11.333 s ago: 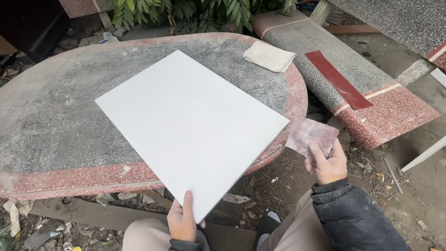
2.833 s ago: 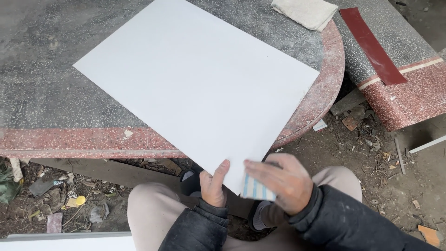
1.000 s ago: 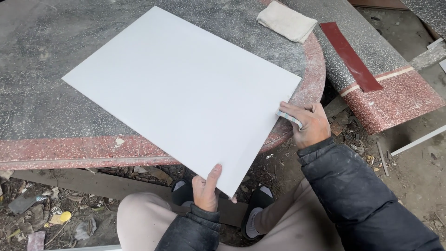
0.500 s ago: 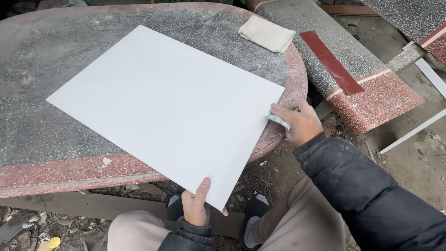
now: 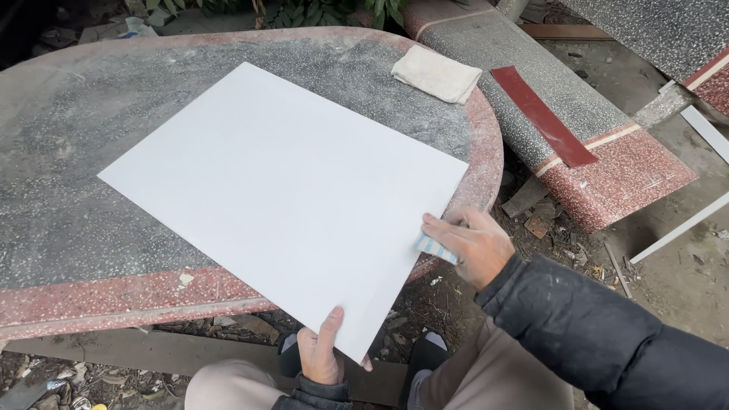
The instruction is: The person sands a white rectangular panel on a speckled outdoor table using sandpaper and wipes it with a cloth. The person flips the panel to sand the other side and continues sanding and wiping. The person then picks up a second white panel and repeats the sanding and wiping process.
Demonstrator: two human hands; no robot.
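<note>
- Outdoors, a speckled stone tabletop (image 5: 91, 152) carries a white sheet (image 5: 281, 197), its long axis diagonal, near corner overhanging.
- Left hand (image 5: 323, 357) pinches that corner.
- Right hand (image 5: 474, 244), nearer the right edge, presses a small striped pad (image 5: 434, 247) there.

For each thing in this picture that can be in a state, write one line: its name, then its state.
White sheet: flat on the table, near corner overhanging.
Left hand: pinching the sheet's near corner.
Right hand: holding a small striped pad against the sheet's right edge.
Cloth: folded, lying on the table.
Stone table: dusty.
Red strip: lying flat on the slab.
</note>
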